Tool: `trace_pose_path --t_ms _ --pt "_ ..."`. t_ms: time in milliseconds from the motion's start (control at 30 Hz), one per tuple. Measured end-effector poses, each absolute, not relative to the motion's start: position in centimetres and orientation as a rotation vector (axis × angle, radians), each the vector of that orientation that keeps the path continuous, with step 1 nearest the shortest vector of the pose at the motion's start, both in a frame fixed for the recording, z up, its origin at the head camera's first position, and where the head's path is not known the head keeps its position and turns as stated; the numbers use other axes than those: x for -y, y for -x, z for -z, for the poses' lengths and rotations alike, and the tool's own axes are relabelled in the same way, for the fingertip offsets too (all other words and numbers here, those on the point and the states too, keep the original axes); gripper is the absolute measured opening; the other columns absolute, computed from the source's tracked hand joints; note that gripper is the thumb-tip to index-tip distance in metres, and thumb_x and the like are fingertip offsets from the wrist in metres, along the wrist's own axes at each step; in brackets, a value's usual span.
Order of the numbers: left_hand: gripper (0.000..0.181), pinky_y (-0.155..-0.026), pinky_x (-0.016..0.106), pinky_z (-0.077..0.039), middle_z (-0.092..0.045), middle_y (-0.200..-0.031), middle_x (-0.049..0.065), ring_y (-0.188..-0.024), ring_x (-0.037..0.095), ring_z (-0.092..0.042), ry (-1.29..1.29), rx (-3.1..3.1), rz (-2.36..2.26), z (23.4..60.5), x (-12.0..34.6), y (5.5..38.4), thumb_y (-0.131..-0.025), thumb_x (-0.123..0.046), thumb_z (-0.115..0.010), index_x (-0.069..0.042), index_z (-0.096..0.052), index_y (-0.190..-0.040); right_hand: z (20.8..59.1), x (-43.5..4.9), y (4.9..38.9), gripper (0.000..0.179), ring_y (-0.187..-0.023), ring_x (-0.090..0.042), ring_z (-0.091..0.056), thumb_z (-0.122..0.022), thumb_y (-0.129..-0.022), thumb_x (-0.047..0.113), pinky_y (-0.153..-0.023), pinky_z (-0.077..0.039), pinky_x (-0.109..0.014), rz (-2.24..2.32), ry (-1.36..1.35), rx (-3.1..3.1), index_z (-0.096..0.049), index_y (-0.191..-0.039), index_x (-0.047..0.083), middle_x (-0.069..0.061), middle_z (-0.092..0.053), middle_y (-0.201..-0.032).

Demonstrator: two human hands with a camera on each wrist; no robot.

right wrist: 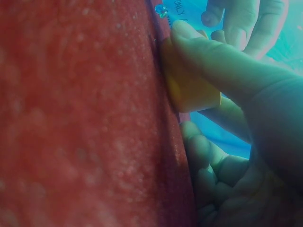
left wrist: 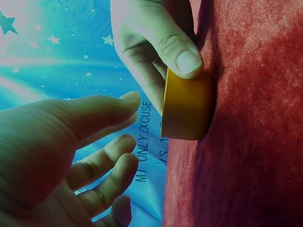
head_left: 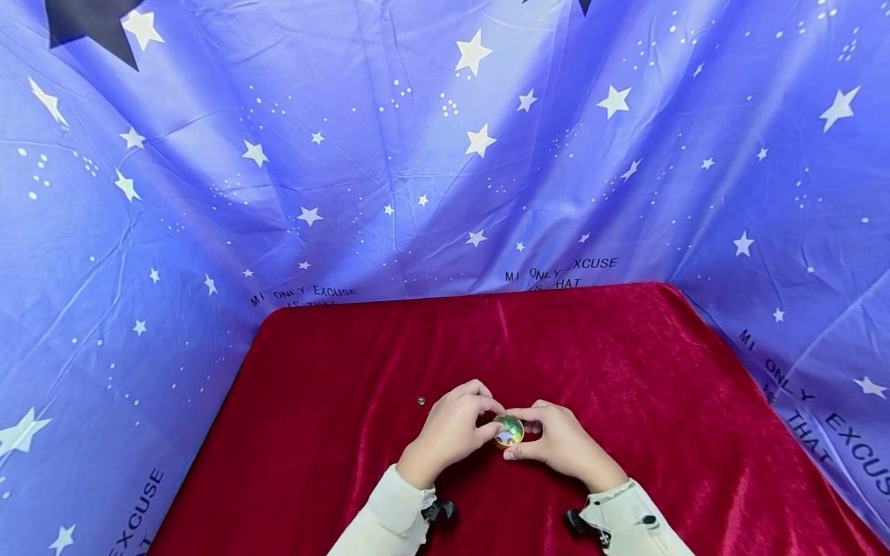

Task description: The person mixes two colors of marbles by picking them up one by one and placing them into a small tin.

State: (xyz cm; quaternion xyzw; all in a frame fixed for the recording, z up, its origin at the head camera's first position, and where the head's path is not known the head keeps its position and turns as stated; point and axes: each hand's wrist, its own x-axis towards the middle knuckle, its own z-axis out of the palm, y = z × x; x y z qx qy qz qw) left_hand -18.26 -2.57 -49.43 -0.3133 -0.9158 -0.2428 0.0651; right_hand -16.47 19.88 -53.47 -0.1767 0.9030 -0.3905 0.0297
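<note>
A yellow container (left wrist: 187, 111), round and short-walled, stood upright on the red velvety surface (head_left: 570, 347), toward its near side and a little right of the middle. The right hand (head_left: 562, 440) had hold of it from the right: its grip was closed only as far as the container's width, the thumb on the near side of the wall and a finger on the far side, while the remaining fingers were bent beneath the palm. The mouth of the container faced up, and a bright greenish gleam showed within; what made that gleam could not be told.

The left hand (head_left: 452, 425) hovered just left of the container, its fingertips close to the mouth. That grip was loose and partly open, thumb and forefinger near each other and the other fingers softly bent. The left wrist view showed these fingertips apart from the container, with nothing visible between them.

A small shiny bead (head_left: 421, 401) lay on the surface to the left of the left hand, well apart from the container. Pale sleeves (head_left: 389, 510) covered both forearms, with a dark device (head_left: 440, 511) at each wrist. Beyond the far edge and along both sides hung a blue-violet backdrop (head_left: 389, 154), printed with white stars (head_left: 480, 141) and black lettering (head_left: 562, 269).
</note>
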Motion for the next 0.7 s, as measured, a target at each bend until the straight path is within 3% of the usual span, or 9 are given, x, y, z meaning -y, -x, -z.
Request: trace_pose_path --t_ms 433,700 --pt "0.017 -0.081 0.02 -0.052 -0.065 -0.099 -0.012 -0.092 0.004 -0.061 0.971 2.72 0.667 49.0 3.6 18.5 -0.085 -0.031 -0.085 -0.027 -0.082 -0.101 53.1 -19.8 16.4 0.056 -0.073 -0.006 -0.051 -0.094 -0.071 0.044 -0.066 -0.045 -0.023 1.196 0.511 -2.784 -0.075 -0.123 0.033 0.007 -0.057 -0.085" --pt "0.017 -0.076 0.022 -0.053 -0.064 -0.1 -0.014 -0.094 0.005 -0.062 0.944 2.735 0.639 49.0 4.5 18.6 -0.087 -0.033 -0.084 -0.028 -0.082 -0.102 53.3 -19.7 16.5 0.057 -0.073 -0.006 -0.051 -0.094 -0.07 0.044 -0.065 -0.045 -0.023 1.18 0.514 -2.795 -0.075 -0.122 0.034 0.009 -0.057 -0.084"
